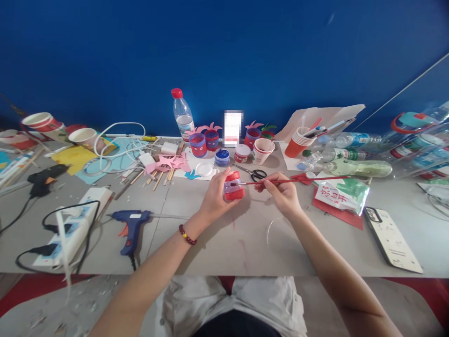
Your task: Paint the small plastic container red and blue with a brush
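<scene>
My left hand [214, 194] is wrapped round a small cup [234, 193], painted red at both ends with a pale lilac band across the middle. Between the fingers of my right hand [281, 191] is a thin paintbrush [315, 179] with a long red handle. Its dark tip touches or nearly touches the pale band. Just behind the cup lie black-handled scissors [257, 175]. Further back stand a jar of blue paint [222, 157], a red-and-white jar [242, 153] and white paper cups [264, 150].
Several painted cups with leaf-shaped paper tops [198, 144] line the wall beside a water bottle [184, 114]. At left are a blue glue gun [131, 224] and a power strip [75, 229]. A phone [393, 238], plastic bottles [354, 140] and a brush-filled cup [298, 144] occupy the right.
</scene>
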{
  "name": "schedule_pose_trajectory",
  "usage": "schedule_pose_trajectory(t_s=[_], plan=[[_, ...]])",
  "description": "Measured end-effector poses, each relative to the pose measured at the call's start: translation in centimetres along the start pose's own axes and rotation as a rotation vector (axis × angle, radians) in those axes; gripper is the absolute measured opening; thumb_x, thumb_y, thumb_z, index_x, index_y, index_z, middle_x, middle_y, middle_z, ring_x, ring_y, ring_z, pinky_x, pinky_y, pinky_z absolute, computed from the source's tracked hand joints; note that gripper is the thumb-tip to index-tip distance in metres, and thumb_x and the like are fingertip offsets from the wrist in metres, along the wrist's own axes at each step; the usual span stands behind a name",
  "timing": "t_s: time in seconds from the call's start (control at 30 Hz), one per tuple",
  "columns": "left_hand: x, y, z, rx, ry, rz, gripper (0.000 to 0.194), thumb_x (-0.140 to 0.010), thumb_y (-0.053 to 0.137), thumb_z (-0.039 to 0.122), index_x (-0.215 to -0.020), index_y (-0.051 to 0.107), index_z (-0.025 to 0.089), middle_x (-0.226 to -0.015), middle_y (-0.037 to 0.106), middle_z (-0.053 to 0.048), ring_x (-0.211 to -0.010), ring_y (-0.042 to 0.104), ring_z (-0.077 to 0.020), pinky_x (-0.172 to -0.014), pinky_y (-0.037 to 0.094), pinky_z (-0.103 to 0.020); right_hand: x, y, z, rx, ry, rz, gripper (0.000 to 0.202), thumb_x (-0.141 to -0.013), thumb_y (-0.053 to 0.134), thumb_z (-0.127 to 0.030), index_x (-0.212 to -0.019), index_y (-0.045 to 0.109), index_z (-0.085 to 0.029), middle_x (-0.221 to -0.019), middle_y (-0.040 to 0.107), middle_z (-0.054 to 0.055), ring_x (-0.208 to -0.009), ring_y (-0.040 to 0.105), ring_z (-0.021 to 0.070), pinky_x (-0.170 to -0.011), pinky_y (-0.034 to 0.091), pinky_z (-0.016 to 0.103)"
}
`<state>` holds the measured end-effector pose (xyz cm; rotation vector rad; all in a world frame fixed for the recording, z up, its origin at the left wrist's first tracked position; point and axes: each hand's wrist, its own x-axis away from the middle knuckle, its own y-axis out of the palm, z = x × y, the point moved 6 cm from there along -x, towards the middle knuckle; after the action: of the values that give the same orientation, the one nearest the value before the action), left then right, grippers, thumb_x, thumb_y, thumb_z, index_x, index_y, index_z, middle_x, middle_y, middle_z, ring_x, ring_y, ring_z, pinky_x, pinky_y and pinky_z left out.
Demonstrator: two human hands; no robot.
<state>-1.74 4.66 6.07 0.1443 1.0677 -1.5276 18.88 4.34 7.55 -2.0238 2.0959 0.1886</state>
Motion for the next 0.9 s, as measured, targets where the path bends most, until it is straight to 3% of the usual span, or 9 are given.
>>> schedule_pose_trajectory(t_s=[0.13,0.37,0.53,0.7,0.9], plan=[[0.1,0.2,-0.1,-0.012,-0.007,-0.014,0.088,-0.082,0.075,0.045,-0.151,0.023,0.026,-0.138,0.055,-0.014,-0.131,0.053,-0.0320,-0.108,0.045,-0.052,0.1,0.4,-0.9,0.039,-0.034,0.011,0.030,-0.084,0.069,-0.052,-0.081,0.065,-0.022,-0.074,0.075,0.005,-0.069,0.071,0.0188,-0.068,0.060,0.036],[0.0,-0.2,-0.3,0.024,0.019,0.017,0.095,-0.080,0.077,0.044,-0.153,0.018,0.030,-0.135,0.056,-0.012,-0.129,0.055,-0.0298,-0.109,0.045,-0.052,-0.6,-1.7,-0.7,0.118,-0.028,0.102,0.033,-0.082,0.070,-0.054,-0.078,0.066,-0.022,-0.072,0.075,0.005,-0.066,0.069,0.0188,-0.065,0.059,0.035],[-0.1,-0.3,-0.6,0.041,-0.037,0.021,0.092,-0.079,0.079,0.043,-0.151,0.024,0.029,-0.135,0.057,-0.011,-0.129,0.055,-0.0300,-0.109,0.046,-0.050,-0.8,-2.5,-0.6,0.132,-0.048,0.125,0.030,-0.084,0.069,-0.049,-0.076,0.064,-0.021,-0.071,0.074,0.005,-0.065,0.068,0.0183,-0.064,0.057,0.035],[-0.1,-0.1,-0.4,0.021,-0.006,0.012,0.094,-0.080,0.076,0.047,-0.153,0.019,0.030,-0.134,0.057,-0.012,-0.126,0.057,-0.0300,-0.105,0.048,-0.051,-0.1,-1.3,-0.1,0.022,-0.047,0.052,0.021,-0.088,0.067,-0.042,-0.084,0.065,-0.022,-0.077,0.075,0.005,-0.070,0.069,0.0186,-0.069,0.057,0.036],[0.1,0.6,-0.3,-0.027,0.041,-0.028,0.089,-0.083,0.072,0.049,-0.152,0.021,0.027,-0.134,0.057,-0.013,-0.126,0.056,-0.0306,-0.105,0.047,-0.051,0.6,0.7,-0.6,0.076,-0.041,-0.007,0.026,-0.088,0.066,-0.047,-0.083,0.063,-0.022,-0.076,0.074,0.005,-0.067,0.068,0.0178,-0.064,0.057,0.034]])
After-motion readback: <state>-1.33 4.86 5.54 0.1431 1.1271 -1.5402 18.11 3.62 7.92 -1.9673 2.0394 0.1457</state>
